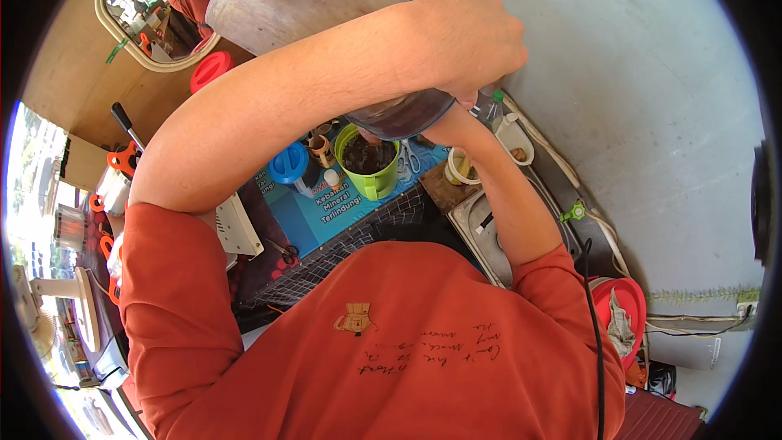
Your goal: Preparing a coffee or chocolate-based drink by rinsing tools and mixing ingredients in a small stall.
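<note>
My left hand [467, 36] grips the handle side of a large translucent plastic pitcher [293, 6], which is tilted across the view. Dark liquid shows at its lower end, above a lime-green jug [372, 186]. The green jug stands upright, with dark, bubbly contents. My right hand [443, 125] reaches up behind the low end of the pitcher and is mostly hidden. What appears to be a fingertip shows at the green jug's far rim. Whether that hand holds anything is unclear.
Beside the jug stand a blue-lidded pitcher [289, 164], a brown cup [321, 150] and white-handled scissors [409, 157]. A white tub [461, 168] is near my right forearm, above a metal sink [479, 226]. Black-handled scissors [288, 252] lie left; a wall [641, 134] bounds the right.
</note>
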A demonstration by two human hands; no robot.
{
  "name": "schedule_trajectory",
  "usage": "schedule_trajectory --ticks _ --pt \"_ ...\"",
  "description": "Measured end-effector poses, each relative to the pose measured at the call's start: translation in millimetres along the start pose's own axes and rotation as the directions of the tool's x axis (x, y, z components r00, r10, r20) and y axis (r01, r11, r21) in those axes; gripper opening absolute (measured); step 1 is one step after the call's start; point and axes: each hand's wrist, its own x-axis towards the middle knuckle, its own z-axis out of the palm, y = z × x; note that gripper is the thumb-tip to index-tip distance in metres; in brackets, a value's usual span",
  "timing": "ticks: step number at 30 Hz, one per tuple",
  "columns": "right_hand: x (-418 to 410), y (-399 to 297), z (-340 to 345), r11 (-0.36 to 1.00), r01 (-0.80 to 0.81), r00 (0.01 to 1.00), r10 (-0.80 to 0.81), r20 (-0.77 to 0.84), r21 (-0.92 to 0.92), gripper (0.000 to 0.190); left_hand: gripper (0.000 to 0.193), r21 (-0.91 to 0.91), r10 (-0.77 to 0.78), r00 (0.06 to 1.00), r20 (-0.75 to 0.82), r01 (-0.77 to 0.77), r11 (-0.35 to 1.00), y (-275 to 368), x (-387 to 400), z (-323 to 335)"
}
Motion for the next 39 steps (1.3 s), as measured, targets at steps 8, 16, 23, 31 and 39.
schedule_trajectory --ticks 8,16,23,31,39 --pt "3 1 2 0.998 0.048 0.998 -0.045 -0.051 0.047 0.034 0.034 0.036 0.011 0.999 0.034 -0.012 0.999 2 4 -2" --pt "3 10 0 0.993 0.109 0.992 -0.106 -0.069 0.051 0.031 0.034 0.06 0.026 1.0 -0.003 -0.025 0.998 2 6 0" --pt "3 11 -1 0.999 0.023 0.998 -0.021 -0.055 0.041 0.031 0.034 0.046 0.019 1.0 0.021 -0.019 0.999 1 6 -1" --pt "11 31 0 0.995 0.087 0.995 -0.09 -0.046 -0.054 0.032 0.033 0.046 0.02 1.0 0.013 -0.02 0.999 -1 7 -1" --pt "14 37 2 0.98 0.178 0.983 -0.181 -0.033 -0.085 0.035 0.034 -0.009 -0.011 0.999 0.049 0.012 1.0 -2 8 0"
